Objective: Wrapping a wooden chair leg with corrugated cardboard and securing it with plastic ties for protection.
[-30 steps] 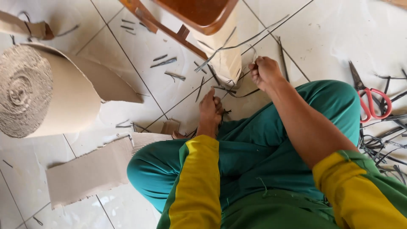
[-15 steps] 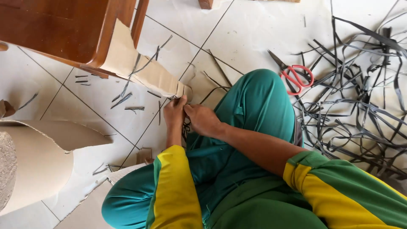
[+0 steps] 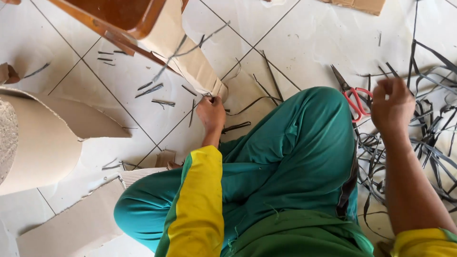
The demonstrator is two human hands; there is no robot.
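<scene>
Seated on the tiled floor [image 3: 304, 33], the left hand [image 3: 211, 113] pinched the near end of the cardboard-wrapped chair leg [image 3: 190, 62], its grip closed there, apparently to keep the wrap tight. To the right, the right hand [image 3: 391, 105] hovered loosely curled over the black strap pile [image 3: 428, 138] beside the red scissors [image 3: 354, 97]; whether it held a strap could not be told.

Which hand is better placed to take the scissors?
Right. The right hand hovers just beside the red-handled scissors on the floor, among the black strips. The left hand is far across the knee, pressed against the cardboard-wrapped chair leg.
</scene>
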